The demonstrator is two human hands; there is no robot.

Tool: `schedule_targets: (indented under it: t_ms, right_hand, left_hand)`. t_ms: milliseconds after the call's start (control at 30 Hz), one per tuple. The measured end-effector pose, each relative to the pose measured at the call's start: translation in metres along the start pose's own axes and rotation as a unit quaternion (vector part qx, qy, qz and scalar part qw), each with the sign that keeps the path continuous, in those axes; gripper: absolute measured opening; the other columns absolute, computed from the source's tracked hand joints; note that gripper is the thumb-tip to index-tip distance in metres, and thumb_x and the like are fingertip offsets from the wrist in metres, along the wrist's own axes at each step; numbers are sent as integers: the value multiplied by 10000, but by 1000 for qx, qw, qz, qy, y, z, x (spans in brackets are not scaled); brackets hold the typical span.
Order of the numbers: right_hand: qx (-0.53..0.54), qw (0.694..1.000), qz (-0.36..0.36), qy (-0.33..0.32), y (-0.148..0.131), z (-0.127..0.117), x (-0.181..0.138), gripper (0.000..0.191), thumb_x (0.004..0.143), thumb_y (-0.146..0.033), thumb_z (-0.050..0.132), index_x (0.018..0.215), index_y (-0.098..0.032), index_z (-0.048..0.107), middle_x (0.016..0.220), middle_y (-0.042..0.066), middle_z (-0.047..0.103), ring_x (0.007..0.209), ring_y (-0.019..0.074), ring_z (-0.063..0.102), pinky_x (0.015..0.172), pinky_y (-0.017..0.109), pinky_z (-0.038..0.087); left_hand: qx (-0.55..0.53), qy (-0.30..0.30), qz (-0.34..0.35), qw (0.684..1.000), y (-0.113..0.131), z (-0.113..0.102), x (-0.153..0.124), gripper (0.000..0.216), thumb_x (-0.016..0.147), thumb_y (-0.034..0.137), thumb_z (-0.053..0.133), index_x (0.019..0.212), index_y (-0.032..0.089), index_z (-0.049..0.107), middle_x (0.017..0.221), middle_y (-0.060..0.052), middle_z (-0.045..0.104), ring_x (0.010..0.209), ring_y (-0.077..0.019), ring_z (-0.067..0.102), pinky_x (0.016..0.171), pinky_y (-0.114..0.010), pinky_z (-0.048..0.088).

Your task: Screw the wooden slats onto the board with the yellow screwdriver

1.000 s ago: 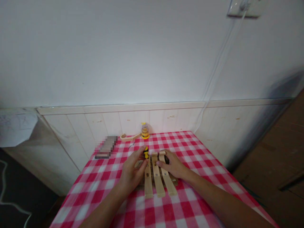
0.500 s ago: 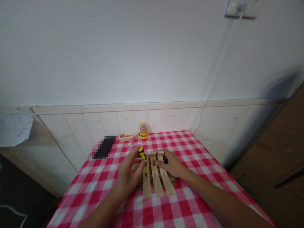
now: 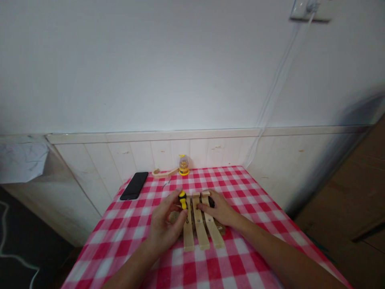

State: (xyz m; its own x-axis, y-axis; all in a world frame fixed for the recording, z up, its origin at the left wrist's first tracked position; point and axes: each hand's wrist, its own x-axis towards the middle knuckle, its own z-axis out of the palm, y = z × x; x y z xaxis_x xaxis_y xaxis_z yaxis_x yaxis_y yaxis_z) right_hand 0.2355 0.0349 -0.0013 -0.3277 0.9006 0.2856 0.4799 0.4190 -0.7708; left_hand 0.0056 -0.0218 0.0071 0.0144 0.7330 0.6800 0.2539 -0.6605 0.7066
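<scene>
The left hand (image 3: 165, 224) pinches a small yellow-and-black screwdriver (image 3: 182, 199) in a closed grip, upright over the leftmost of the wooden slats (image 3: 200, 230) on the counter (image 3: 240, 257). The right hand (image 3: 219, 209) lies flat on the slats, its grip open; a phone (image 3: 134, 185) sits well apart.
</scene>
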Motion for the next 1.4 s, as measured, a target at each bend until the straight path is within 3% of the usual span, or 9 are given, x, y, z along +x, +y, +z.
schedule_targets:
  t_ms: [133,233,367,433,567,633,800,1133,1400]
  right_hand:
    - [-1,1000,-10,-2,-2,-2,0,205,899,-362,722,1013,-199,672,990,60,725,909,237,668,805,353,537]
    - [1,1000,-9,-1,-5,-3,-1,216,902,-379,713,1017,-202,664,998,68,724,929,250,672,800,364,546]
    - [-1,1000,-2,-5,-8,-4,-1,232,904,-399,701,1019,-202,660,987,74,720,930,263,674,782,373,551]
    - [-2,1000,-4,-8,-9,-5,-1,224,906,-393,697,1023,-205,663,991,76,720,934,265,676,782,374,551]
    - [-11,1000,-7,-4,-8,-5,-1,201,895,-371,712,1009,-211,671,1013,76,725,958,267,677,813,382,550]
    - [-12,1000,-6,-2,-8,-5,-1,201,894,-366,715,1015,-211,671,1013,75,727,961,267,677,821,384,548]
    - [-14,1000,-10,-4,-8,-5,-2,198,900,-351,710,1031,-209,670,1018,73,726,942,258,678,827,381,542]
    - [-14,1000,2,-12,-6,-5,-1,216,906,-376,707,1033,-205,676,1003,78,728,925,253,674,782,363,550]
    - [-8,1000,-5,-10,-7,-5,-2,213,903,-359,701,1050,-210,662,1026,82,728,958,268,679,811,378,545]
  left_hand:
    - [-7,16,-22,1000,3,2,2,530,903,181,653,1422,241,565,1146,-100,740,911,-196,760,805,-315,650]
    - [6,94,-77,993,1,-8,19,561,894,225,648,1442,222,526,1034,-55,715,845,-162,726,774,-276,620]
    - [104,136,-175,970,-23,-43,51,384,922,308,543,1275,162,590,1101,-93,732,1005,-217,728,877,-320,586]
    - [202,161,-239,936,-39,-64,63,352,897,314,537,1205,151,588,1067,-107,742,992,-252,730,875,-361,579]
    - [258,161,-290,907,-64,-91,72,234,884,300,511,1067,166,569,869,-94,724,818,-295,724,750,-407,575]
    - [283,155,-308,895,-72,-95,72,196,868,261,520,1046,182,543,903,-112,728,900,-320,729,833,-449,559]
    - [323,130,-337,875,-81,-96,71,122,836,190,546,948,213,506,890,-112,735,1049,-357,719,1049,-567,433]
    - [309,135,-366,867,-76,-99,72,183,796,206,593,949,220,494,912,-150,722,1099,-406,692,910,-505,517]
    - [179,221,-323,903,-60,-102,78,233,834,288,564,1030,192,484,893,-64,688,854,-254,721,688,-354,572]
